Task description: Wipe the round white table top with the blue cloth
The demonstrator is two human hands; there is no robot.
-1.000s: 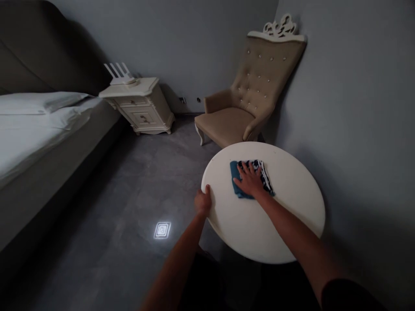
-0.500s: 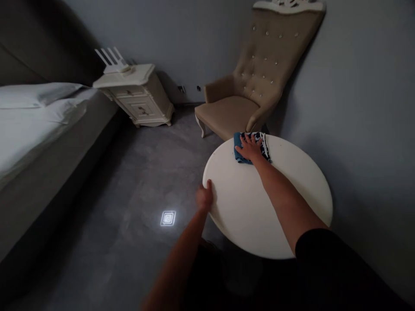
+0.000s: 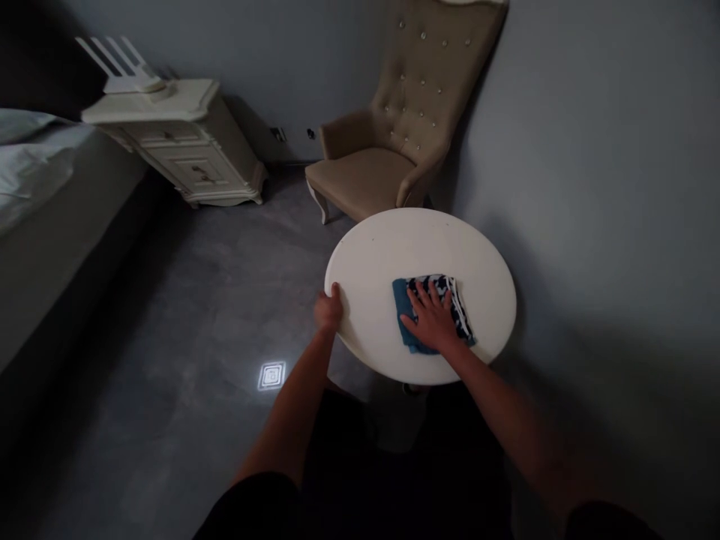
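Note:
A round white table (image 3: 394,240) stands in front of me by the grey wall. On its near half lies a folded blue cloth with a dark patterned side (image 3: 458,307). My right hand (image 3: 430,322) lies flat on that cloth, fingers spread, pressing it to the tabletop. At the table's left rim my left hand (image 3: 329,309) is curled over the edge, thumb on top.
A beige tufted armchair (image 3: 365,169) stands just behind the table against the wall. A cream nightstand (image 3: 180,146) with a white router on top is at the back left, beside a bed (image 3: 34,195). The floor is grey, with a bright light reflection (image 3: 271,374).
My right hand pushed the cloth to the table's far edge, then drew it back to the near half. The left hand kept its grip on the rim. The view shifted.

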